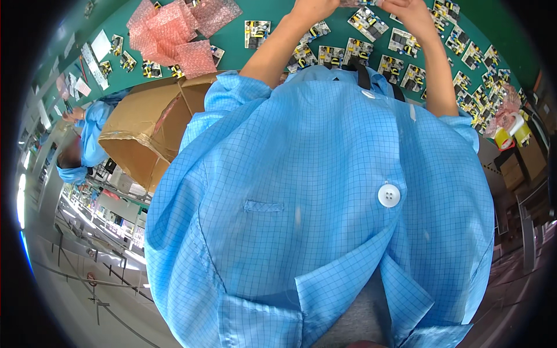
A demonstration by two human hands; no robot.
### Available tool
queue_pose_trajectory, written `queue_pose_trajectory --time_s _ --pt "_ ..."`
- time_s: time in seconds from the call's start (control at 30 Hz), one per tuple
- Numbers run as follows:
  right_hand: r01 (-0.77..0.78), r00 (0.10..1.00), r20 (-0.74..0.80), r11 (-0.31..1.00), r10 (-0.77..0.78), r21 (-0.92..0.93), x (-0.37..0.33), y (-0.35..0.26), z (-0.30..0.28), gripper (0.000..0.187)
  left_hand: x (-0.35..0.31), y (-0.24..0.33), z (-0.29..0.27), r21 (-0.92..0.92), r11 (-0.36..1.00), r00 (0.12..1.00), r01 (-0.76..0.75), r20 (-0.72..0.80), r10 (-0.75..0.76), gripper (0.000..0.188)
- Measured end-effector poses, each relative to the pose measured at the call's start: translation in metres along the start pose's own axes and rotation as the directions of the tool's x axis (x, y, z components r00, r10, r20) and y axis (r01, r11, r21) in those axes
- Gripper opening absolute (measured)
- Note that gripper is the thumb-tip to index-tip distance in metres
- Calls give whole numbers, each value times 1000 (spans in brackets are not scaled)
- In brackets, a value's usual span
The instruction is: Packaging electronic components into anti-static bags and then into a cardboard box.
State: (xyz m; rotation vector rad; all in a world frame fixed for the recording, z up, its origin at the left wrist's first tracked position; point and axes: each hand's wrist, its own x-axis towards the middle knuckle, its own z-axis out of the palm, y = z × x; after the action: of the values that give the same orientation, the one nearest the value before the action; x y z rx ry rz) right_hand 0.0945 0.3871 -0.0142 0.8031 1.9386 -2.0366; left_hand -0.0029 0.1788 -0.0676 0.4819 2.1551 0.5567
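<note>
My left hand (316,8) and my right hand (409,13) are at the top edge of the head view, with part of each cut off. A small pale, partly see-through thing (361,2) spans the gap between their fingers. Its kind cannot be made out, since most of it lies beyond the edge. The right fingers are pinched on its right end; the left fingers close at its left end. Just below the hands lies a circuit board (368,24) with black, white and yellow parts. Several similar circuit boards (404,42) lie around it on the green table (232,36).
Pink bubble-wrap bags (168,32) are heaped at the left of the table, partly over boards. An open cardboard box (130,119) stands by the table's near left edge. More boards crowd the right, beside a yellow and white container (510,132). Another person's blue sleeve (93,130) shows far left.
</note>
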Motion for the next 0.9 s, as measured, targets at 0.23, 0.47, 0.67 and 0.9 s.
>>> queue_pose_trajectory --time_s 0.23,0.47,0.67,0.9 --pt "20 989 -142 992 -38 -125 -27 -10 20 41 -50 38 -43 121 778 528 -617 -669 523 8" --pt "47 990 -136 998 -42 31 -41 -12 49 36 -78 36 -37 10 845 632 -534 -660 407 11" --pt "47 998 -48 999 -47 -2 -60 -12 63 48 -108 43 -42 22 808 546 -588 -727 417 13" --pt "-43 998 36 996 45 -76 -72 -22 71 46 -119 29 -40 175 757 440 -629 -723 532 13"
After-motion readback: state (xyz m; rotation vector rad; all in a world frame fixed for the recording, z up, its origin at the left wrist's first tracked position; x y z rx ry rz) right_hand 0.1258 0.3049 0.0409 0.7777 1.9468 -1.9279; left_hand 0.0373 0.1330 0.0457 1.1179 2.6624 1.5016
